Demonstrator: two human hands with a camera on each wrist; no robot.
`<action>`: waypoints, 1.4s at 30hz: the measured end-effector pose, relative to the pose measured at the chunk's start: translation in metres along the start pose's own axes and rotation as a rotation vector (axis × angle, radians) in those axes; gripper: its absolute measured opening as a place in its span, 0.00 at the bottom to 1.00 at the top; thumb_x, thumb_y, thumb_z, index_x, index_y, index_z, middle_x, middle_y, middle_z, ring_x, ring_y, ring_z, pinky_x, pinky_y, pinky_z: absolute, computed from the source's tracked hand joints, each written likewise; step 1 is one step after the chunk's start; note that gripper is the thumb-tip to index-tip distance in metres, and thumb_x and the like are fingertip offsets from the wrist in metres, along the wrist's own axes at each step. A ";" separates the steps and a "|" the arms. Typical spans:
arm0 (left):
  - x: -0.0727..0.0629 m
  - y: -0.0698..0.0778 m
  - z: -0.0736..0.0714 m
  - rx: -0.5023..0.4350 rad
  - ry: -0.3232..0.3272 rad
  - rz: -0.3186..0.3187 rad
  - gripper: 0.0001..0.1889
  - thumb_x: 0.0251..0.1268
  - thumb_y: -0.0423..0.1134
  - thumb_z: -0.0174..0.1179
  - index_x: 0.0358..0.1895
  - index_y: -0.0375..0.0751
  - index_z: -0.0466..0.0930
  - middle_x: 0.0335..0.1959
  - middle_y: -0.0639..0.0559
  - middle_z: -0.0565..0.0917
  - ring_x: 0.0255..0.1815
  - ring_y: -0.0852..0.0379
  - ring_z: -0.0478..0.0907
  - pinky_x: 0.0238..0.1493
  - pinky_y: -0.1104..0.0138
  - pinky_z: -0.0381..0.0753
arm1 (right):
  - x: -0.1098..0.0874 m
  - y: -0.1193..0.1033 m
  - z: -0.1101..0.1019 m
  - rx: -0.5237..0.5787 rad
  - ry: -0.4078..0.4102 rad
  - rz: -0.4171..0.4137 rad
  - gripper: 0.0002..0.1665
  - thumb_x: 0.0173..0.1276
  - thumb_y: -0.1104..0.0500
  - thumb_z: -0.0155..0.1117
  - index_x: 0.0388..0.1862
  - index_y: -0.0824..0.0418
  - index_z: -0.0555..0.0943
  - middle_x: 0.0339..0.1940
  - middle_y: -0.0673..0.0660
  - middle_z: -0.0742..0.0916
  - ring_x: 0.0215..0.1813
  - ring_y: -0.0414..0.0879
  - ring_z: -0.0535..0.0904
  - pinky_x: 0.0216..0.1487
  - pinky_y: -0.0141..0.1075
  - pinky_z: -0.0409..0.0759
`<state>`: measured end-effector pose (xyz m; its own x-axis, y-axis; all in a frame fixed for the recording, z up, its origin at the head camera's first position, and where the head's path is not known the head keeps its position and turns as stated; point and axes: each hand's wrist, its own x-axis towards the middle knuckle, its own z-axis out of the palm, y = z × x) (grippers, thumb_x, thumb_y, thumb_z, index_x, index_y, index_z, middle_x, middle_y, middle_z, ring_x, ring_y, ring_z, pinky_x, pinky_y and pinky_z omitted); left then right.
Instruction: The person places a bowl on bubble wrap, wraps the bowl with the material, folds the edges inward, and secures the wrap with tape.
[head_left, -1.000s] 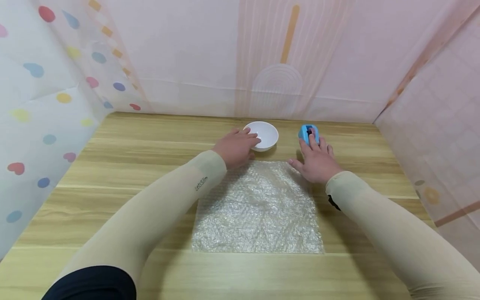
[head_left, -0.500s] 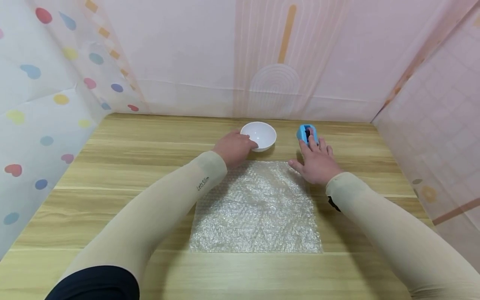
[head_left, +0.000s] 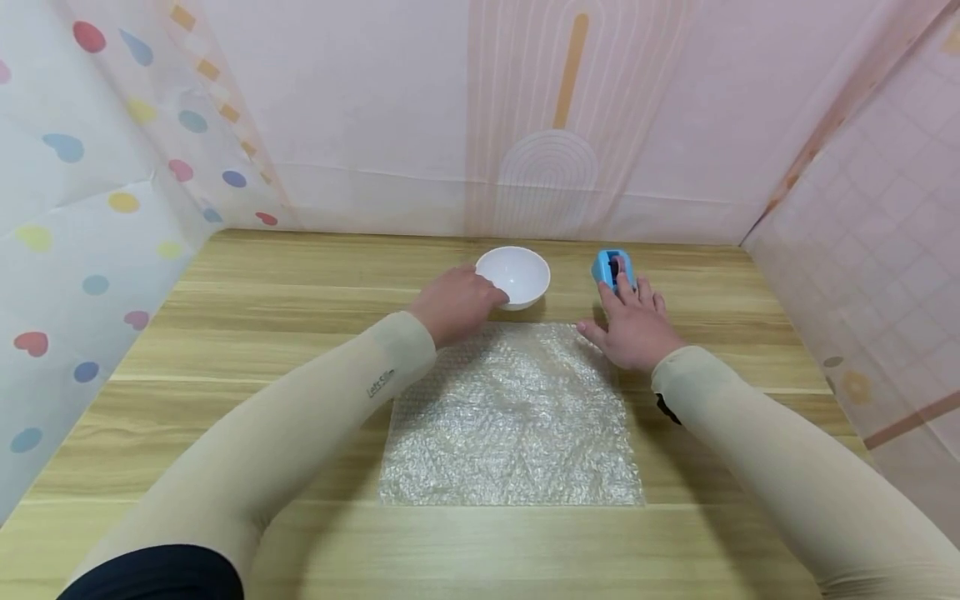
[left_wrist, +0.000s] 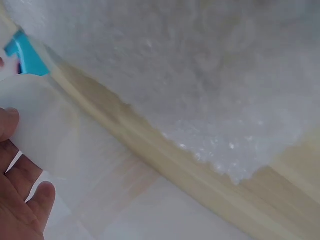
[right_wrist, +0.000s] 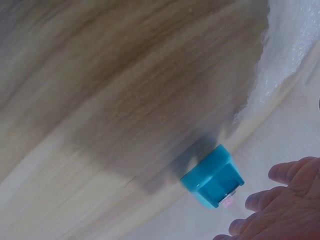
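Observation:
A white bowl (head_left: 517,271) stands toward the back of the wooden table. My left hand (head_left: 457,304) grips its near left rim, a finger showing over the edge. In the left wrist view, curled fingers (left_wrist: 7,122) lie against the pale bowl (left_wrist: 47,120). To the right is a small blue tape dispenser (head_left: 603,265) with a pink roll. My right hand (head_left: 637,333) is spread just in front of it; fingertips overlap it in the head view, but the right wrist view shows a gap between the dispenser (right_wrist: 212,175) and the fingers.
A square sheet of clear bubble wrap (head_left: 513,425) lies flat in the middle of the table (head_left: 225,333), its back edge close to the bowl. Patterned cloth walls (head_left: 375,125) enclose the back and both sides.
My left fingers, earlier reaching over the bowl's opening, have curled onto its rim. The hand and bowl have shifted slightly left and nearer. My right hand stays in place.

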<state>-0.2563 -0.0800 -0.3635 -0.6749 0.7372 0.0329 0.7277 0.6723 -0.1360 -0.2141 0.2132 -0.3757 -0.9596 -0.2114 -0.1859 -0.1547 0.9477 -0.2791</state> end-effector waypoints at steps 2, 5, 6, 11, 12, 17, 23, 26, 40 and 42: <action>-0.008 0.004 -0.005 0.018 0.016 0.025 0.17 0.69 0.25 0.57 0.48 0.49 0.89 0.44 0.51 0.93 0.45 0.53 0.89 0.56 0.58 0.83 | 0.000 0.000 0.000 0.005 0.001 0.000 0.52 0.82 0.33 0.49 0.89 0.60 0.45 0.88 0.72 0.41 0.86 0.76 0.30 0.84 0.72 0.32; -0.021 0.010 -0.010 0.028 0.037 0.068 0.16 0.67 0.24 0.59 0.46 0.48 0.89 0.42 0.52 0.93 0.44 0.54 0.89 0.53 0.59 0.84 | 0.001 0.001 0.001 0.007 0.006 -0.001 0.52 0.82 0.33 0.49 0.89 0.60 0.45 0.87 0.72 0.42 0.86 0.76 0.30 0.84 0.72 0.32; -0.026 0.012 -0.011 0.027 0.044 0.080 0.15 0.67 0.24 0.60 0.46 0.48 0.89 0.42 0.52 0.93 0.43 0.54 0.89 0.53 0.59 0.84 | 0.001 0.002 0.001 0.006 0.007 -0.001 0.52 0.82 0.34 0.49 0.89 0.60 0.45 0.87 0.73 0.42 0.86 0.77 0.31 0.84 0.72 0.32; -0.046 0.022 -0.017 0.028 0.062 0.141 0.15 0.64 0.23 0.63 0.46 0.48 0.89 0.42 0.53 0.93 0.44 0.53 0.88 0.57 0.59 0.86 | 0.002 0.001 0.000 0.002 0.008 0.002 0.51 0.82 0.34 0.49 0.89 0.60 0.45 0.87 0.73 0.41 0.86 0.77 0.30 0.84 0.72 0.32; -0.051 0.024 -0.017 0.032 0.065 0.155 0.16 0.64 0.23 0.64 0.46 0.48 0.88 0.42 0.54 0.93 0.44 0.53 0.88 0.58 0.59 0.86 | 0.002 0.001 0.000 0.004 0.007 0.003 0.51 0.82 0.34 0.49 0.89 0.60 0.45 0.87 0.73 0.41 0.86 0.77 0.30 0.84 0.72 0.32; -0.068 0.035 -0.021 0.046 0.097 0.220 0.14 0.65 0.23 0.65 0.44 0.48 0.86 0.41 0.56 0.93 0.45 0.54 0.88 0.69 0.56 0.83 | 0.002 -0.001 -0.001 0.011 -0.002 0.005 0.51 0.82 0.34 0.48 0.89 0.60 0.45 0.87 0.72 0.41 0.86 0.76 0.29 0.84 0.71 0.31; -0.085 0.051 -0.021 0.003 0.151 0.287 0.12 0.64 0.25 0.68 0.41 0.49 0.86 0.39 0.58 0.93 0.42 0.57 0.88 0.62 0.59 0.88 | 0.002 -0.002 -0.002 0.005 -0.005 0.010 0.51 0.82 0.34 0.47 0.89 0.60 0.45 0.87 0.72 0.41 0.86 0.75 0.29 0.84 0.71 0.31; -0.091 0.060 -0.020 -0.007 0.158 0.303 0.10 0.65 0.27 0.68 0.38 0.50 0.85 0.37 0.60 0.92 0.38 0.59 0.86 0.55 0.62 0.89 | 0.001 -0.001 -0.001 -0.005 -0.008 0.007 0.51 0.82 0.33 0.47 0.89 0.59 0.44 0.87 0.72 0.42 0.86 0.76 0.29 0.84 0.71 0.31; -0.105 0.082 -0.014 0.011 0.086 0.348 0.06 0.66 0.32 0.66 0.38 0.51 0.84 0.36 0.63 0.91 0.37 0.58 0.81 0.44 0.67 0.84 | -0.003 -0.002 -0.004 -0.024 -0.044 -0.003 0.51 0.83 0.33 0.45 0.89 0.61 0.44 0.87 0.73 0.41 0.86 0.75 0.28 0.84 0.71 0.32; -0.104 0.082 -0.014 0.026 0.078 0.338 0.06 0.67 0.32 0.66 0.38 0.51 0.84 0.36 0.63 0.91 0.37 0.58 0.81 0.44 0.66 0.85 | -0.002 -0.003 -0.003 -0.029 -0.048 -0.008 0.52 0.82 0.32 0.45 0.89 0.61 0.44 0.87 0.73 0.41 0.85 0.76 0.28 0.84 0.72 0.32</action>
<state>-0.1250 -0.1008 -0.3645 -0.3837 0.9217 0.0573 0.9047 0.3876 -0.1770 -0.2122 0.2118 -0.3713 -0.9460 -0.2296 -0.2288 -0.1699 0.9524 -0.2533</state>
